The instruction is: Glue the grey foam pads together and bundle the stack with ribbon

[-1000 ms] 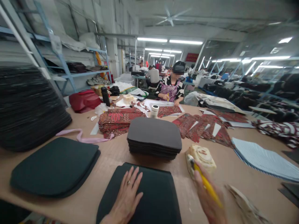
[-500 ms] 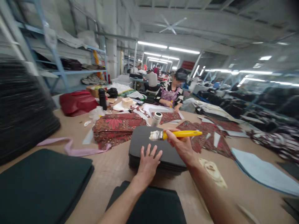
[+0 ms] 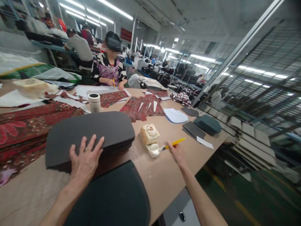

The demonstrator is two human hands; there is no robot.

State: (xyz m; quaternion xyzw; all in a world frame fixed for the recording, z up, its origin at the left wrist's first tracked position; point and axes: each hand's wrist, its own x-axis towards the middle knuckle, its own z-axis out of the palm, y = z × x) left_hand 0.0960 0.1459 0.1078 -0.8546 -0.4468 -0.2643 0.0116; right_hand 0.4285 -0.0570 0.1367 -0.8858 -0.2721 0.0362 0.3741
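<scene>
My left hand (image 3: pixel 86 155) rests with fingers spread on a stack of dark grey rounded panels (image 3: pixel 94 125). A gold ring shows on one finger. In my right hand (image 3: pixel 176 153) is a yellow-handled paintbrush (image 3: pixel 176 142), gripped by the handle. Its bristle end points left, at the opening of a glue-crusted container (image 3: pixel 150 134) holding white paste. Whether the bristles touch the paste I cannot tell. Close below my left arm lies another pile of dark green-black panels (image 3: pixel 117 197).
Red patterned fabric pieces (image 3: pixel 30 125) lie at the left, with more patterned strips (image 3: pixel 143 106) farther back. A white tumbler (image 3: pixel 94 103) stands behind the grey stack. Across the table (image 3: pixel 162 175) a co-worker (image 3: pixel 109 67) holds a yellow tool. Light blue sheets (image 3: pixel 175 115) lie at the right.
The view has swung right. My right hand has carried the brush from above the grey stack rightward to the paste container. My left hand stays spread on the stack.
</scene>
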